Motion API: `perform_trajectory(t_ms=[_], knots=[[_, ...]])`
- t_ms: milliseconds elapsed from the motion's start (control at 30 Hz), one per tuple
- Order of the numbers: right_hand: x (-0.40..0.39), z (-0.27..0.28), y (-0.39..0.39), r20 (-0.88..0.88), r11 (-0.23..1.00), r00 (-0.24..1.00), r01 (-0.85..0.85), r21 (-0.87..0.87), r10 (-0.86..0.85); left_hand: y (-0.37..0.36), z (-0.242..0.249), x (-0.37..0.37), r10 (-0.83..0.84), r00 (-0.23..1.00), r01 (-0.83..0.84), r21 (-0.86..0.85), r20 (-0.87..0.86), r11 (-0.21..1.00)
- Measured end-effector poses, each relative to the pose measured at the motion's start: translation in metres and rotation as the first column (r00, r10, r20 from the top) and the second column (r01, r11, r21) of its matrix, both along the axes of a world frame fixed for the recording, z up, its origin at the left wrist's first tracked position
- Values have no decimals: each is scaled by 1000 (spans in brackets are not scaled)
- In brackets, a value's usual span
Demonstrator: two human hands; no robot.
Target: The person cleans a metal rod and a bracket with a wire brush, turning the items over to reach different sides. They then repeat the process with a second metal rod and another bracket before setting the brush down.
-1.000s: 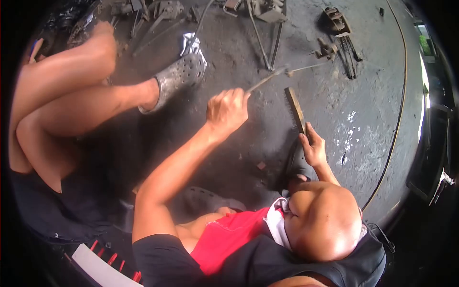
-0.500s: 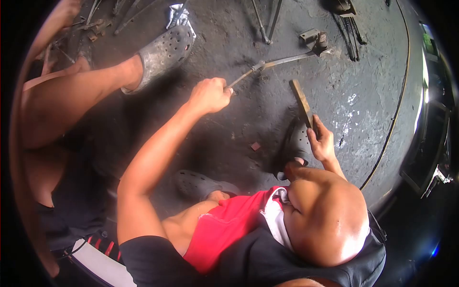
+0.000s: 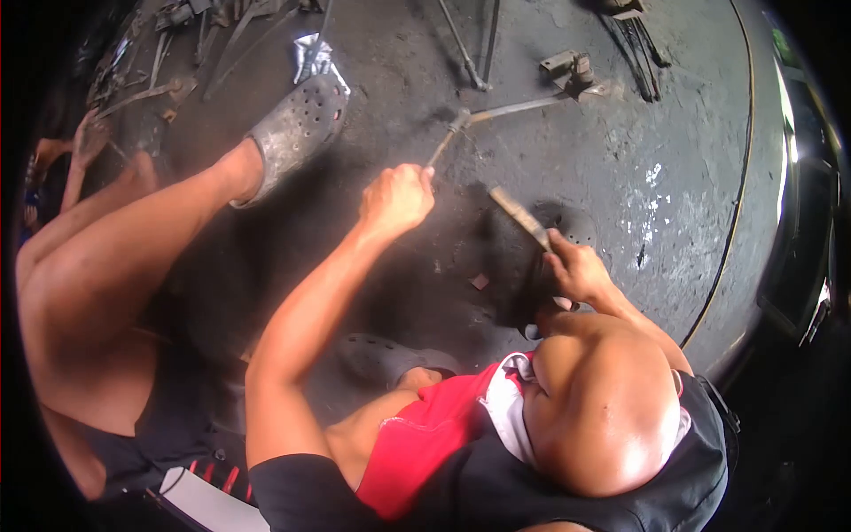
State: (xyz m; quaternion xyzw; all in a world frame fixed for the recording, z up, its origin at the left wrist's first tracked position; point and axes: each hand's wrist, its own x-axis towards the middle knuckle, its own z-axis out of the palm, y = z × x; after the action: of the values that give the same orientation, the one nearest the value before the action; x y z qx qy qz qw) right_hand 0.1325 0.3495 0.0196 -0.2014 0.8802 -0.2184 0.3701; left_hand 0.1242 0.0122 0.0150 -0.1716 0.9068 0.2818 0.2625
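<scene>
My left hand [image 3: 396, 199] is closed round the near end of a thin rod on a jointed metal linkage [image 3: 510, 110]. From the rod's joint, a flat bar runs across the floor toward a rusty bracket [image 3: 581, 73]. My right hand [image 3: 578, 266] grips one end of a flat, wooden-looking strip [image 3: 520, 216] with a pale far end. The strip points up and left toward the linkage, apart from the rod. Behind this hand is my dark clog [image 3: 572, 223]; my bent knee [image 3: 603, 408] is below it.
Another person's leg and grey clog [image 3: 297, 133] extend in from the left, with a hand [image 3: 89, 137] farther back. Metal rods [image 3: 470, 58] and more linkage parts [image 3: 631, 53] lie on the dark floor. A cable [image 3: 745, 168] runs down the right side.
My right hand has moved left and down, swinging the strip toward the rod. My left hand and the rod have shifted slightly down. The other person's leg has dropped a little.
</scene>
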Motion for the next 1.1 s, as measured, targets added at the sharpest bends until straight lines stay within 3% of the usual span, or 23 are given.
perform_trajectory(t_ms=[67,133,200,300,400,467,567,633,667,733,800,833,867,900,933,967,1067,1100], knots=[[-18,5,-16,-250,938,946,122,-325,-209,-1,-2,1,-20,999,18,-40,-46,999],[-63,42,-82,-97,952,967,210,-223,-236,8,-4,7,-17,999,15,-31,-52,999],[-91,18,-131,-168,971,975,109,-213,-146,10,-6,8,-37,996,29,-91,-81,995],[-54,-11,-107,-177,979,982,35,-201,-71,6,3,-4,15,999,-18,-77,-38,997],[-25,3,-58,-39,998,997,-60,-14,59,6,5,-6,24,1000,-25,-81,-16,996],[-31,12,-65,-238,976,969,14,-219,-67,5,1,-4,15,999,-19,-111,-37,994],[-81,28,-127,-159,954,969,141,-267,-187,4,-10,3,-41,998,35,-123,-51,992],[-101,17,-157,-90,1000,996,-16,-26,13,4,6,-8,-12,1000,10,-110,-19,994],[-78,-4,-139,-171,988,985,-42,-150,16,3,12,-11,12,1000,-10,-99,17,995],[-46,-1,-93,-79,992,994,65,-107,-74,6,12,-8,34,998,-32,-63,45,998],[-29,9,-50,-29,996,997,-74,41,75,4,6,-7,63,996,-61,-37,69,997],[-17,9,-24,-77,1000,997,8,11,-7,1,-6,0,28,998,-31,-52,-48,998],[-16,7,-12,-119,997,990,75,-21,-77,-7,-10,-3,38,998,-40,-52,-46,998],[-19,2,-8,-175,981,967,171,-93,-185,-17,-13,-6,193,965,-233,242,176,942],[-17,4,-6,-205,949,931,274,-156,-303,-25,-12,-5,249,864,-453,458,438,764],[-25,24,-21,-29,912,914,402,-84,-406,-31,-2,-5,233,812,-549,566,535,614],[-17,12,-32,18,913,929,367,-176,-370,-56,-2,9,156,705,-708,674,692,209],[-13,5,-32,1,924,945,320,-211,-327,-61,4,18,162,704,-709,671,692,216]])
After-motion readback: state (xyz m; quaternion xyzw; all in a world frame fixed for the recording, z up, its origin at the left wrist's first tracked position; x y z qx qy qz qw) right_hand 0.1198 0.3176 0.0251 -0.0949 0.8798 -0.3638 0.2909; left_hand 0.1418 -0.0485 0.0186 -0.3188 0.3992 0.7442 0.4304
